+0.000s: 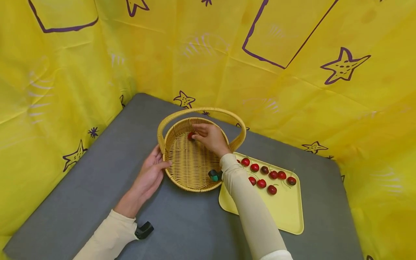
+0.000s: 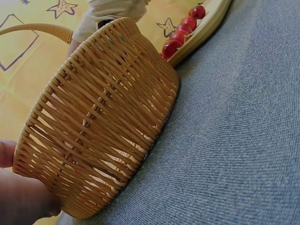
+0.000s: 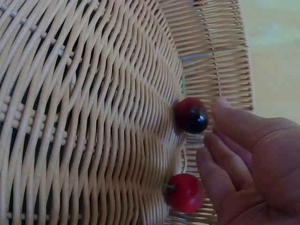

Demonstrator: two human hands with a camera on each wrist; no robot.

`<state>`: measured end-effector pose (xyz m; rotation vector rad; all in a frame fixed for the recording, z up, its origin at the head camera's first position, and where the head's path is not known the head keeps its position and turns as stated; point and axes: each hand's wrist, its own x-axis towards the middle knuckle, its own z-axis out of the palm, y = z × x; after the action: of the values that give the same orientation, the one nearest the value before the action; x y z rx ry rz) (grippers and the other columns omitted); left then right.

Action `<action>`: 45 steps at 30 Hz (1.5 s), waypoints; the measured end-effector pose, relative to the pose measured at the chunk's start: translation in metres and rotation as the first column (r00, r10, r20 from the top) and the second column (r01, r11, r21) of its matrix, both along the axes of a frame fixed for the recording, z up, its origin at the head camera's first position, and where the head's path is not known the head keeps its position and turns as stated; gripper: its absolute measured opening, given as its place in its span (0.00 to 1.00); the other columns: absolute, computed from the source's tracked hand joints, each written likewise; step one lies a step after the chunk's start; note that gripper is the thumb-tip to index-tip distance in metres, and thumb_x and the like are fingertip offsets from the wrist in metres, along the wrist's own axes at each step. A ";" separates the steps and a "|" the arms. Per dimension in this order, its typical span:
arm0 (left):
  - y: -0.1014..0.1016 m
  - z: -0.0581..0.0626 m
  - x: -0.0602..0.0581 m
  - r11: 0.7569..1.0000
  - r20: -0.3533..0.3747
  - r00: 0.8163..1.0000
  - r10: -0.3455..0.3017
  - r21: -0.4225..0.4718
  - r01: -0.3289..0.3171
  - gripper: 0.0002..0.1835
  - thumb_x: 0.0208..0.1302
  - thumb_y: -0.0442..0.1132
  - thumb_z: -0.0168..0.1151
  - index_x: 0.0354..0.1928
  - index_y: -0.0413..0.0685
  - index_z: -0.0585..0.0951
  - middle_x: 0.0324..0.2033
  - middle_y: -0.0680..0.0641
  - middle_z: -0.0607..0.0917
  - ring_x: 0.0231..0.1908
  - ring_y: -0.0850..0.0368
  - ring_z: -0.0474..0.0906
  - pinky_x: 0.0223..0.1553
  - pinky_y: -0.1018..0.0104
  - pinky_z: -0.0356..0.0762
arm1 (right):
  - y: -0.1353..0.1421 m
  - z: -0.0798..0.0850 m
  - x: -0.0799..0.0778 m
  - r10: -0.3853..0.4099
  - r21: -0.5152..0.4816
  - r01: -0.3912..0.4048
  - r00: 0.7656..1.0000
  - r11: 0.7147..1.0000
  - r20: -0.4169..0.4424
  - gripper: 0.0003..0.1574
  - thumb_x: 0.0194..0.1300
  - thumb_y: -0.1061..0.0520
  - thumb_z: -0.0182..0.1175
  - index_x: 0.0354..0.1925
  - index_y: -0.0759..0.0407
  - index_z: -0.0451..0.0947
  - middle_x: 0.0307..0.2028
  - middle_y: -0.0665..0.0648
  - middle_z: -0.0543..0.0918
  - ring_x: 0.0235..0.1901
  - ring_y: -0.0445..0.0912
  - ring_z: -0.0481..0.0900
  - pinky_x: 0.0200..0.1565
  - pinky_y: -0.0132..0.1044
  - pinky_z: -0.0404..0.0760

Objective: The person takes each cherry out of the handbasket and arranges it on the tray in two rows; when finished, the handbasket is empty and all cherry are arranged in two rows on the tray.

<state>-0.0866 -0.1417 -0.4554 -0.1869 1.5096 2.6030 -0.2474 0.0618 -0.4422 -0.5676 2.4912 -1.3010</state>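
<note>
A round wicker basket with an arched handle stands on the grey surface. My left hand holds its left side, thumb over the rim and fingers against the outside wall. Inside the basket is my right hand, near the far wall. In the right wrist view its thumb and fingers are slightly apart, with nothing visible between them. A dark red cherry lies just off the thumb tip, and a brighter red cherry lies beside the fingers. The right hand partly hides the basket's interior in the head view.
A yellow tray right of the basket bears several cherries with stems; my right forearm crosses over it and hides part. Yellow cloth with drawn stars hangs behind the grey table.
</note>
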 end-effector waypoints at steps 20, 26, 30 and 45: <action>-0.001 0.002 -0.001 1.000 0.001 1.000 -0.010 -0.012 0.010 0.49 0.71 0.17 0.46 0.86 0.48 0.37 0.85 0.46 0.43 0.83 0.54 0.39 0.82 0.52 0.40 | -0.002 -0.009 -0.005 0.065 0.040 -0.065 0.998 0.997 -0.005 0.26 0.69 0.60 0.71 0.64 0.59 0.83 0.62 0.58 0.86 0.61 0.49 0.85 0.58 0.35 0.83; -0.001 0.001 0.000 1.000 0.001 1.000 -0.015 -0.016 0.015 0.49 0.71 0.17 0.47 0.86 0.47 0.37 0.85 0.46 0.42 0.83 0.53 0.38 0.82 0.52 0.40 | -0.004 -0.011 -0.004 0.073 0.055 -0.072 0.997 0.996 -0.020 0.25 0.69 0.61 0.71 0.63 0.60 0.84 0.60 0.59 0.87 0.59 0.49 0.86 0.57 0.35 0.84; -0.001 0.000 0.000 1.000 -0.003 1.000 -0.015 -0.016 0.015 0.49 0.71 0.17 0.46 0.86 0.46 0.37 0.85 0.46 0.43 0.83 0.53 0.39 0.82 0.52 0.40 | -0.003 -0.012 -0.003 0.072 0.064 -0.071 0.997 0.995 -0.018 0.24 0.69 0.60 0.71 0.62 0.59 0.85 0.59 0.58 0.88 0.59 0.48 0.86 0.57 0.35 0.84; 0.001 0.001 0.001 1.000 -0.010 1.000 -0.007 -0.026 0.007 0.49 0.71 0.16 0.46 0.86 0.46 0.38 0.85 0.46 0.43 0.83 0.53 0.40 0.82 0.53 0.41 | -0.001 0.025 0.011 0.065 -0.028 -0.068 0.993 0.997 -0.103 0.24 0.69 0.58 0.71 0.62 0.58 0.85 0.57 0.56 0.89 0.56 0.46 0.87 0.53 0.32 0.85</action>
<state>-0.0857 -0.1411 -0.4540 -0.1706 1.5456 2.5834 -0.2364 0.0610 -0.4177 -0.7356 2.5138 -1.3192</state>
